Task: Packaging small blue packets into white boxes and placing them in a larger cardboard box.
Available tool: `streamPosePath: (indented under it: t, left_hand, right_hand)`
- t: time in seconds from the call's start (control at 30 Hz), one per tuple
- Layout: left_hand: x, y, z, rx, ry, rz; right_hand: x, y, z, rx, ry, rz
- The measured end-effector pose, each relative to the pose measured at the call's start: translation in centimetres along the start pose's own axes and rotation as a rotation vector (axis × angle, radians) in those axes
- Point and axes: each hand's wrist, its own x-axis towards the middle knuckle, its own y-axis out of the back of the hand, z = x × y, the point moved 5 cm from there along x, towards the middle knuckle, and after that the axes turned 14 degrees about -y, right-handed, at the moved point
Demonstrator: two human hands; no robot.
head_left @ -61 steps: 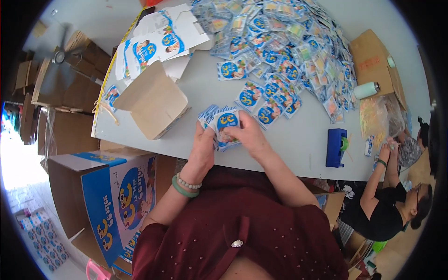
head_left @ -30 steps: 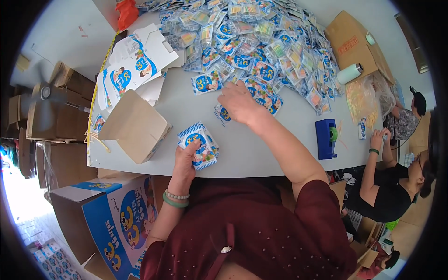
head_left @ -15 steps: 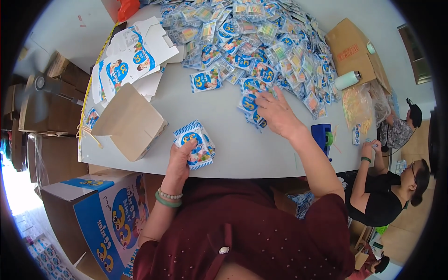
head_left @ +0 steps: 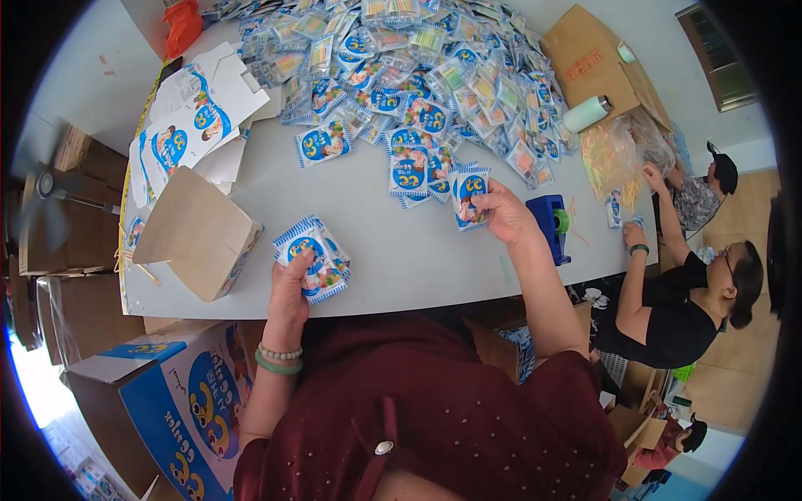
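In my left hand [head_left: 288, 290] is a small stack of blue-and-white snack packets [head_left: 322, 271], the thumb lying across the top one. My right hand [head_left: 510, 219] pinches a snack packet [head_left: 468, 194] by its right side, just above the table. Left of that packet, a few overlapping packets [head_left: 408, 165] lie on the table, and a single packet [head_left: 322, 144] lies farther left. Behind them spreads a large heap of similar packets [head_left: 393, 63], some with clear sides showing coloured sticks. An open carton [head_left: 188, 213] sits tilted beyond my left hand.
Flattened printed cartons [head_left: 180, 125] lie at the far left. On the right stand a blue tape dispenser [head_left: 547, 227], a pale green bottle [head_left: 587, 113] and a cardboard box [head_left: 585, 63]. A co-worker in black [head_left: 677, 330] sits at the right edge. A large printed box [head_left: 180, 401] stands below left.
My right hand has lifted away from the overlapping packets and come right and nearer, now with a packet. The left hand keeps its stack. The whole view has shifted slightly.
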Motion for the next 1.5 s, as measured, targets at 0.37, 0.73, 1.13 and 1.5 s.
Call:
streamPosePath:
  t: [0.37,0.73,1.13,1.5]
  left_hand:
    - [-0.3,-0.3,0.1,0.006,0.02,-0.007]
    - [-0.2,-0.4,0.2,-0.075,0.062,-0.04]
    - [-0.3,-0.2,0.0,-0.054,0.058,-0.04]
    - [-0.3,0.0,-0.1,-0.024,0.048,-0.058]
  right_hand:
    - [1.7,-12.4,-4.2,-1.886,0.967,0.103]
    - [0.9,-15.3,-5.1,-2.024,1.099,0.129]
    - [11.8,-26.9,-3.5,-1.871,0.806,0.333]
    - [8.2,-23.9,-0.9,-1.832,1.181,0.193]
